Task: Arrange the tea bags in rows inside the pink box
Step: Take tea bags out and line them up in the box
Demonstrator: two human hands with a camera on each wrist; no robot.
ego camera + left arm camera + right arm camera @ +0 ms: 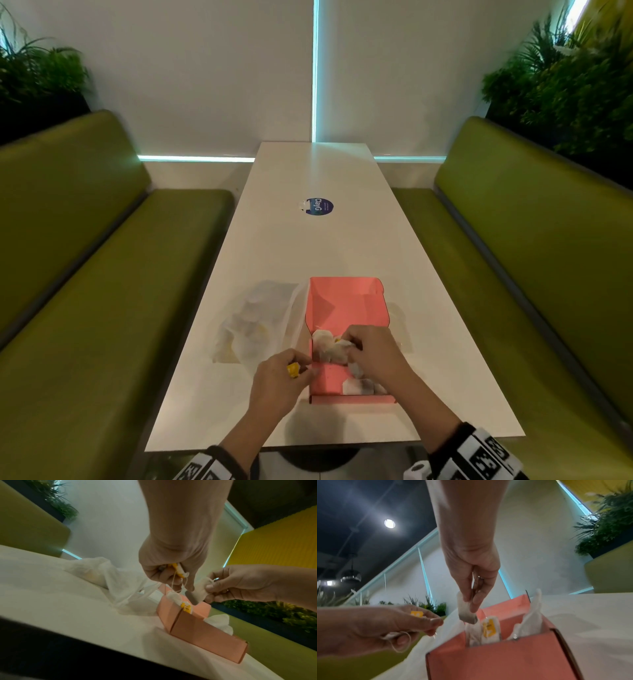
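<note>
**Head view: both hands at the pink box, each pinching part of a tea bag**

Head camera shows the right hand (371, 353) over the pink box (346, 308), its thumb and fingers (475, 601) closed narrowly on the top of a tea bag (466, 613) that hangs just above the bags already standing inside. The left hand (279, 377) is beside the box's left wall, fingers curled and pinching a yellow tag (293, 370); from the left wrist view a thin string (173, 580) drops from that tag toward the box. Whether this string runs to the bag in the right hand cannot be told.

Inside the box, several tea bags (363, 385) lie in the near part, one showing a yellow label (488, 628) whose print is too blurred to read. A crumpled clear plastic bag (253, 322) lies touching the box's left side.

Farther along the white table (308, 246) is a round blue sticker (319, 207) reading "ClayG".

Green padded benches (102, 274) flank the table, with leafy plants (575, 89) behind them and a pale wall edged with light strips.
</note>
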